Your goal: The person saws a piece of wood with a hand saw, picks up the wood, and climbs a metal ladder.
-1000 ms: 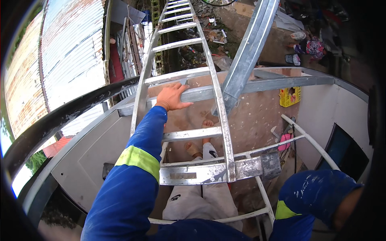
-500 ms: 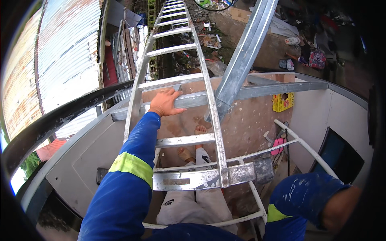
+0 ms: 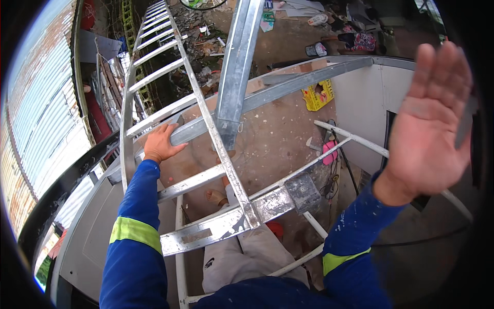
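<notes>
My left hand (image 3: 162,143) lies over the end of a grey metal beam (image 3: 195,130), between the rails of an aluminium ladder (image 3: 203,110); its fingers curl over the beam and the thumb points right. At the right my right hand (image 3: 432,121) is raised, palm showing and fingers stretched out, with nothing in it. The ladder's wide, paint-spattered bottom bar (image 3: 226,225) crosses in front of my legs. Against the beam, just right of the ladder, leans a long grey metal channel (image 3: 237,72).
White tube rails (image 3: 314,224) surround my legs. On the floor below lie a pink thing (image 3: 330,153) and cords. A yellow box (image 3: 318,96) sits by the pale panel wall (image 3: 357,95). Debris covers the ground beyond; a corrugated roof (image 3: 43,103) stands at left.
My right hand has swung up from the lower right into full view, palm out. The view has turned, shifting the ladder left and tilting it. My left hand stays on the beam.
</notes>
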Demonstrator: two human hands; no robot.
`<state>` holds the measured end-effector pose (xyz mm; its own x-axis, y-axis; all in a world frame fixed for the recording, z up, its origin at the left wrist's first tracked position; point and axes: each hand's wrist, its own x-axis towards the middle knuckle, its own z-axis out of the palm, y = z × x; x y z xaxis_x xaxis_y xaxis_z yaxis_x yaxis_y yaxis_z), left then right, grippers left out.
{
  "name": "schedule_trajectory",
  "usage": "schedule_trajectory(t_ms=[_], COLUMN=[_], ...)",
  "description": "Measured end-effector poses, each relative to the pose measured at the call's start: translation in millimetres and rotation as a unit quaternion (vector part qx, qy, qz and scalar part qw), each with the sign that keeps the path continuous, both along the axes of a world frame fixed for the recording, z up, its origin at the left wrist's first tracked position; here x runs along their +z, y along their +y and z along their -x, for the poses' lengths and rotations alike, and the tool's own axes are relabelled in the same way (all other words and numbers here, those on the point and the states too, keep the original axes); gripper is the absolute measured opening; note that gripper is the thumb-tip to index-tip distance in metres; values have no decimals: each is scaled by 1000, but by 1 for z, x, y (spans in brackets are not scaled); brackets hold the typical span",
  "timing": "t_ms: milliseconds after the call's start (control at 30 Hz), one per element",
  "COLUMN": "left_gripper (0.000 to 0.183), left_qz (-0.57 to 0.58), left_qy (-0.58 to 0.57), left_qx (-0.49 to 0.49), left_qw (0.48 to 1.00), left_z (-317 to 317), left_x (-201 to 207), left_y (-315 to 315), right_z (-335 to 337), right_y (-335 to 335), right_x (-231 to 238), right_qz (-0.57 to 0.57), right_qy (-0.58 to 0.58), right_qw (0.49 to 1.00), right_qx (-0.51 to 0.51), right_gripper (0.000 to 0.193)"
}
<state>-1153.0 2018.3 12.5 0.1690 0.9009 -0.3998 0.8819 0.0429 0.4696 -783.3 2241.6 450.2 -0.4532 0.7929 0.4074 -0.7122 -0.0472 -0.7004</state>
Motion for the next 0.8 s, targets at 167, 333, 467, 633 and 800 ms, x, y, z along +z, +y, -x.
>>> schedule_trajectory(t_ms=[167, 333, 467, 633, 800], left_gripper=[77, 77, 76, 76, 76], left_qz=[-2, -20, -38, -35, -31], left_qy=[-4, -7, -12, -3, -6], left_qx=[2, -11, -17, -11, -6], left_qw=[1000, 1000, 999, 999, 999], left_z=[3, -6, -9, -5, -12], left_x=[9, 9, 4, 5, 5], left_y=[-1, 3, 1, -3, 1], right_z=[-57, -102, -120, -152, -148], right_y=[-68, -99, -116, -213, -311], right_x=[-102, -122, -127, -158, -130], right_qz=[368, 401, 401, 497, 266], right_qy=[-58, -4, 6, -303, -746], right_qw=[871, 853, 854, 704, 522], right_qx=[-320, -334, -332, -407, -317], right_gripper=[93, 95, 93, 44, 26])
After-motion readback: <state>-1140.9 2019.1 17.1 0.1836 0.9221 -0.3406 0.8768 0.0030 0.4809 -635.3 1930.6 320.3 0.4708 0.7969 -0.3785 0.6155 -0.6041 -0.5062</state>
